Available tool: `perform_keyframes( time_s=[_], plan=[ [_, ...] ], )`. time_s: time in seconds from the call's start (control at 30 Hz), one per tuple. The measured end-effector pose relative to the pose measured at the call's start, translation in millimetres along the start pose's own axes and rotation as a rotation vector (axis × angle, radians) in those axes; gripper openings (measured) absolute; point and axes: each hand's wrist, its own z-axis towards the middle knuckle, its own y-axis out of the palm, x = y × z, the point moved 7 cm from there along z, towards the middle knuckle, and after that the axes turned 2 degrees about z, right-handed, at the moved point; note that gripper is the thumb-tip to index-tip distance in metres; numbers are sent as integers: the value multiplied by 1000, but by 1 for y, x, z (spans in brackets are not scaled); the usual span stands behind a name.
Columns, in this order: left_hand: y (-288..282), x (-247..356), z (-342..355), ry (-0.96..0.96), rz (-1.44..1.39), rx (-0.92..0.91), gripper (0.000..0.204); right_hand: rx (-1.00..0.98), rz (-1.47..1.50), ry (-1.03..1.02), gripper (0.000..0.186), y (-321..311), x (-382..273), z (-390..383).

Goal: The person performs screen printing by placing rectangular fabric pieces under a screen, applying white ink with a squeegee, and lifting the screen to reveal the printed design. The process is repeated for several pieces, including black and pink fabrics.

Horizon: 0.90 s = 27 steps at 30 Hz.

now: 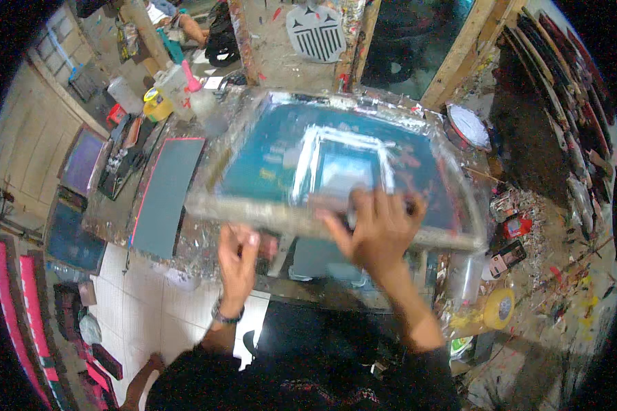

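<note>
A screen-printing frame (202, 207) with a blue-green mesh and a white-edged rectangle in its middle tilts over the work table, its near edge raised. My right hand (380, 229) is over that near part of the mesh, closed on a brownish bar that looks like a squeegee (325, 201), mostly covered by the fingers and blurred. Just below the frame's near edge, my left hand (236, 257) has its fingers curled together. A reddish blur beside them leaves unclear what they hold. Beneath the frame a grey sheet (322, 259) partly shows.
Left of the frame lies a grey panel with a pink edge (166, 195). A yellow container (158, 105) stands behind it. At right are a tub of white paste (467, 125), a phone-like dark item (506, 259) and a yellow tape roll (499, 308). Several frames (562, 96) lean far right.
</note>
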Motion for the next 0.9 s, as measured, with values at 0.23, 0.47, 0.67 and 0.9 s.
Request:
perform_keyframes(
  time_s=[0.23,0.47,0.67,0.9],
  plan=[
    [98,-66,165,545,723,-181,69,38,-41,-27,62,-28,45,174],
    [91,-164,161,278,1111,-488,37,-333,69,120,85,-9,46,235],
    [-52,-54,114,-31,476,326,28,-219,45,195,95,-8,96,273],
    [-362,-54,5,142,322,1162,30,-218,35,204,102,14,120,304]
  ],
)
